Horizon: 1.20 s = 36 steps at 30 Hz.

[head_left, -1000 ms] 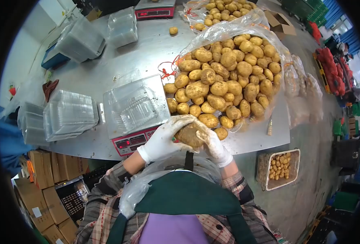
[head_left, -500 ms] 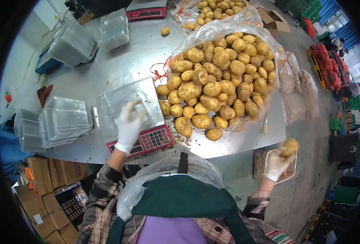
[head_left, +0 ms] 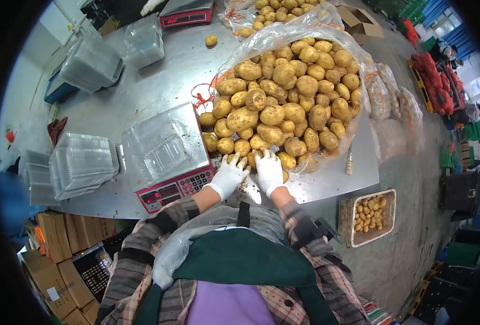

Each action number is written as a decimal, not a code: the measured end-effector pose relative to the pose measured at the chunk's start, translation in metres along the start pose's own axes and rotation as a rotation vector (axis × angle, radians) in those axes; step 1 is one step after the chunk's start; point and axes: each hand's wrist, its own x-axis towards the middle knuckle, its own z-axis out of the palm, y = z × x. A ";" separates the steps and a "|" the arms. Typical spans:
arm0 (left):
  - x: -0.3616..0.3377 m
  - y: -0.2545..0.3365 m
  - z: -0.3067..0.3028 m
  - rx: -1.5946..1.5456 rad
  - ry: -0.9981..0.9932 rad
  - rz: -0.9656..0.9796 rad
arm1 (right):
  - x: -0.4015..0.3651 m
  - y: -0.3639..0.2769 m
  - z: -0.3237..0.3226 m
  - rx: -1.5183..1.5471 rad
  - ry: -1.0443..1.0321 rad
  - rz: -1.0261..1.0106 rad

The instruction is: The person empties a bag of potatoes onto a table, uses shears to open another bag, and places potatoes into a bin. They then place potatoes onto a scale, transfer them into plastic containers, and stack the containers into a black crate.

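Lying against gloved fingers (head_left: 259,157), potatoes (head_left: 272,115); most heaped beyond, bagged

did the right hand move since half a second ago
Yes, to the left: the right hand was over the floor crate; now it is left of that crate, at the near edge of the potatoes.

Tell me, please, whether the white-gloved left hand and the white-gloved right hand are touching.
Apart: the head view plainly shows a strip of grey metal table between the left hand and the right hand.
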 end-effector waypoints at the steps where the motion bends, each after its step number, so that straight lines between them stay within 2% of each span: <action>1: 0.003 0.000 0.003 0.048 -0.037 -0.001 | 0.003 0.004 0.003 0.041 -0.048 0.025; 2: 0.003 -0.002 0.004 0.031 -0.010 0.017 | 0.006 0.009 0.005 0.083 -0.095 0.046; 4: 0.006 -0.005 -0.010 -0.212 -0.004 -0.102 | 0.011 0.015 -0.015 0.232 -0.175 0.063; 5: 0.007 -0.008 -0.016 -0.332 -0.002 -0.162 | 0.009 0.019 -0.014 0.316 -0.135 0.063; 6: 0.005 -0.014 -0.019 -0.486 0.291 -0.215 | 0.010 0.022 -0.020 0.491 -0.078 0.084; 7: 0.005 -0.021 -0.021 -1.279 0.277 -0.563 | 0.009 0.025 -0.025 0.668 -0.024 0.106; 9: 0.008 -0.034 -0.022 -1.237 0.525 -0.646 | 0.008 0.026 -0.033 0.945 0.005 0.242; 10: 0.008 -0.029 -0.020 -1.152 0.523 -0.647 | 0.009 0.029 -0.022 1.164 -0.043 0.369; 11: 0.004 -0.019 -0.011 -0.900 0.506 -0.531 | 0.014 0.033 -0.013 1.376 -0.085 0.500; 12: -0.003 -0.005 -0.015 -0.785 0.327 -0.377 | 0.015 0.029 -0.023 1.584 -0.126 0.632; 14: -0.013 0.035 -0.015 -0.829 0.007 -0.115 | 0.010 0.032 -0.029 2.089 -0.187 0.750; 15: -0.021 0.045 0.036 -0.719 -0.048 0.177 | 0.006 0.034 -0.032 2.343 -0.217 0.809; 16: -0.021 0.060 0.046 -0.693 -0.275 0.202 | 0.001 0.038 -0.039 2.483 -0.326 0.717; 19: -0.006 0.060 0.046 -0.654 -0.411 0.203 | -0.006 0.037 -0.050 2.551 -0.271 0.665; 20: -0.004 0.060 0.047 -0.738 -0.372 0.192 | -0.007 0.037 -0.058 2.518 -0.258 0.772; 23: -0.004 0.040 0.054 -0.974 -0.248 0.149 | -0.007 0.052 -0.056 2.453 -0.344 0.562; 24: -0.006 0.033 0.043 -1.108 -0.173 0.009 | -0.005 0.048 -0.071 2.350 -0.311 0.462; 25: -0.004 0.026 0.001 -1.371 -0.248 -0.216 | -0.005 0.047 -0.079 2.319 -0.284 0.476; 27: -0.005 0.012 -0.016 -1.717 -0.207 -0.347 | -0.008 0.048 -0.088 2.259 -0.229 0.513; 28: -0.005 0.007 -0.020 -1.856 -0.169 -0.367 | -0.008 0.056 -0.096 2.314 -0.280 0.471; 29: -0.006 0.003 -0.022 -1.994 -0.128 -0.389 | -0.014 0.066 -0.110 2.340 -0.236 0.528; 30: -0.007 0.000 -0.016 -2.239 -0.106 -0.418 | -0.025 0.093 -0.101 2.481 -0.231 0.440; 31: -0.011 -0.005 -0.028 -2.320 -0.100 -0.463 | -0.039 0.113 -0.106 2.503 0.078 0.512; 32: -0.017 -0.010 -0.042 -2.420 -0.051 -0.430 | -0.057 0.141 -0.118 2.631 0.340 0.456; 33: -0.022 -0.013 -0.056 -2.519 -0.002 -0.397 | -0.075 0.169 -0.131 2.757 0.617 0.345; 34: -0.024 -0.012 -0.074 -2.485 0.150 -0.474 | -0.093 0.196 -0.144 2.852 0.881 0.183; 35: -0.032 -0.016 -0.084 -2.598 0.210 -0.494 | -0.106 0.212 -0.165 2.792 0.912 0.068; 36: -0.038 -0.022 -0.093 -2.678 0.264 -0.481 | -0.119 0.235 -0.160 2.614 1.157 0.220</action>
